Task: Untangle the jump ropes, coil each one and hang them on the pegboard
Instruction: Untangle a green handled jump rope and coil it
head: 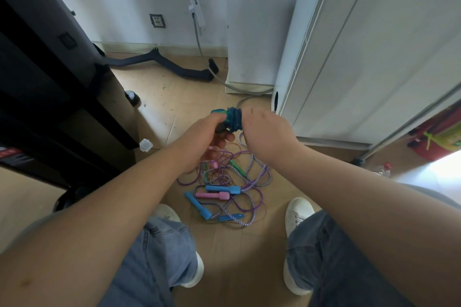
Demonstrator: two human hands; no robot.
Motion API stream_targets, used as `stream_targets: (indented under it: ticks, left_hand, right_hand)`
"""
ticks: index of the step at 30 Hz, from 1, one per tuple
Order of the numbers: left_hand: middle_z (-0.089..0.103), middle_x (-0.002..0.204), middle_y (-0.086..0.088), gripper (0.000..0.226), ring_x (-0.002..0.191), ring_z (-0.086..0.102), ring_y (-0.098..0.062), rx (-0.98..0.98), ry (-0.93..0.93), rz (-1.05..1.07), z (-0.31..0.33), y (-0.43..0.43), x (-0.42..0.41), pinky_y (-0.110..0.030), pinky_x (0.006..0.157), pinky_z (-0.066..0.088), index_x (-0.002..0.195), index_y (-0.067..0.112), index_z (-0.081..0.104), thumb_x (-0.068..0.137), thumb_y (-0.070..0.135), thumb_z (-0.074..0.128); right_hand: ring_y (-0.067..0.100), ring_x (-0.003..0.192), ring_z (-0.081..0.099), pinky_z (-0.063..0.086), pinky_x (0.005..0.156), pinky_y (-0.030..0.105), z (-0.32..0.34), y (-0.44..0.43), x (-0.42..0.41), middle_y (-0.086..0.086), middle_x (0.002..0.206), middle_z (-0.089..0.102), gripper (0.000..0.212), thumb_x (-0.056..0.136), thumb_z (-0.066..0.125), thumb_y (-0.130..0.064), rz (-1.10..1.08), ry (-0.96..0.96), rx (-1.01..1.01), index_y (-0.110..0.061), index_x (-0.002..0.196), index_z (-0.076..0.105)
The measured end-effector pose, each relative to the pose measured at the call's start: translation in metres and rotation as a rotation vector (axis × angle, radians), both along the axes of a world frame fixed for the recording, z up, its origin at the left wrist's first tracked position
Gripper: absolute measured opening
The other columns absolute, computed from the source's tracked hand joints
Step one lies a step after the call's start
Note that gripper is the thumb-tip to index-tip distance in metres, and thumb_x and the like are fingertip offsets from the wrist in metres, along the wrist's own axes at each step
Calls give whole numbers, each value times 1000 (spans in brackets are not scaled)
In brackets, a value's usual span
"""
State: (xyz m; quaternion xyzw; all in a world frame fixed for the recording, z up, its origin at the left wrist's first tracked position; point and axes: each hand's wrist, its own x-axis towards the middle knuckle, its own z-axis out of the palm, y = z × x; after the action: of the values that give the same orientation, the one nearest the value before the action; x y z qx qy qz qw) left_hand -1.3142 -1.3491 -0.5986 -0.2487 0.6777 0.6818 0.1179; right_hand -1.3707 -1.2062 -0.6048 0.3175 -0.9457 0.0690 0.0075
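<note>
One blue rope coil (233, 119) looks wound, gripped by the left hand (202, 137), the right hand (264, 129) against it with fingers hidden, while the tangle of jump ropes (224, 189) lies unsorted on the floor (237, 244) and nothing is hung yet.

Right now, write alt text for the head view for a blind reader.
The left hand grips a tightly coiled blue jump rope, the right hand against it, above a tangle of purple striped ropes with blue, pink and green handles on the tan floor.

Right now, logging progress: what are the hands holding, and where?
A blue coiled rope: left hand grips its handle end, right hand the wound coil.
</note>
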Motion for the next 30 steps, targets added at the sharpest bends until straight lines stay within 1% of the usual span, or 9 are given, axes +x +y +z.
stream_targets:
  ticks: [5,7,11,13,17,19,22,25,30]
  left_hand:
    - [75,88,-6,47,71,54,-19,-319,39,-13,0,-4,2,-25,50,44,99,16,66,105,50,34]
    - [73,88,-5,43,69,55,-18,-402,81,-68,0,-8,4,-29,58,47,94,19,65,105,48,35]
    - [65,78,-6,36,61,52,-13,-624,175,-203,-2,-17,4,-33,70,47,81,25,64,105,42,42]
    - [63,75,-11,28,59,52,-16,-658,222,-223,-4,-21,2,-34,68,46,80,24,64,102,35,51]
    - [72,77,3,12,67,65,-20,-694,293,-230,-5,-23,2,-39,73,56,93,39,71,96,31,63]
    - [73,81,11,15,69,66,-6,-734,329,-222,-4,-22,3,-33,74,56,105,34,74,94,29,65]
    - [73,95,15,27,84,65,7,-753,377,-188,-1,-20,5,-18,80,51,119,27,73,92,25,69]
    - [74,104,10,31,91,67,2,-742,392,-130,1,-19,5,-22,89,53,119,23,73,88,23,74]
    - [72,97,12,29,91,67,-3,-822,511,-186,2,-15,9,-27,90,55,115,25,75,86,22,76]
  right_hand:
    - [23,83,57,47,65,34,-6,0,1,8,113,60,48,98,52,-21,62,59,17,-11,142,37]
    - [27,106,58,52,83,40,-9,1,-2,10,127,55,71,96,59,-38,100,-55,-26,-11,152,25]
    - [32,135,45,34,113,53,-5,4,-11,10,149,45,92,91,51,-63,129,-193,80,-12,158,15]
    - [30,135,46,36,113,47,2,8,-15,6,148,47,86,92,54,-60,130,-301,-65,-17,158,20]
    - [17,129,50,37,105,29,13,11,-15,-1,147,53,57,102,52,-38,190,-421,-297,-24,155,38]
    - [13,108,58,43,90,28,17,10,-15,-2,131,64,40,106,44,-38,140,-448,-359,-27,144,54]
    - [16,84,64,51,75,36,21,8,-17,1,97,73,37,107,39,-44,68,-453,-435,-29,118,72]
    - [5,82,63,52,76,28,21,9,-22,-9,90,72,29,104,49,-41,22,-497,-524,-28,105,74]
    - [8,89,66,57,81,28,20,10,-26,-9,95,71,23,101,56,-38,-11,-632,-570,-23,106,72]
